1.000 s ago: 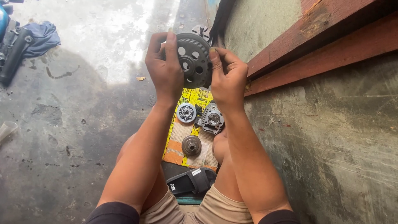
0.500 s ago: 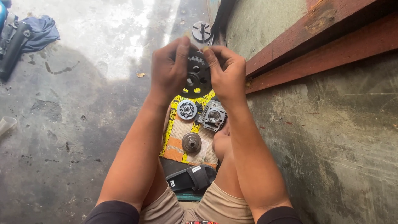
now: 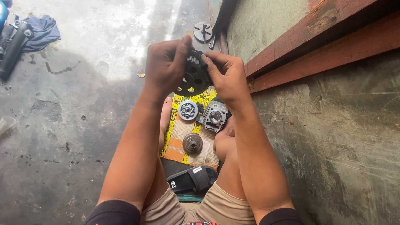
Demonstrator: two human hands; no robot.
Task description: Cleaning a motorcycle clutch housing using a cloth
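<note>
Both of my hands hold a dark round gear-like metal part [image 3: 195, 77] above a yellow and orange printed sheet [image 3: 183, 133] on the floor. My left hand [image 3: 164, 66] grips its left side, thumb over the top edge. My right hand [image 3: 225, 75] pinches its upper right rim. On the sheet below lie a silver round hub [image 3: 188, 111], a grey finned metal housing [image 3: 215, 116] and a small dark disc [image 3: 192, 143]. My bare legs frame the sheet.
A black sandal [image 3: 192, 180] lies between my knees. A concrete wall [image 3: 333, 137] with reddish wooden beams [image 3: 325, 46] rises on the right. A round metal piece [image 3: 203, 32] lies on the floor ahead. Blue cloth [image 3: 41, 31] and a dark tool [image 3: 14, 46] are at far left.
The round part has come lower and tilted, so its holed face is less visible. My hands have shifted slightly around its rim.
</note>
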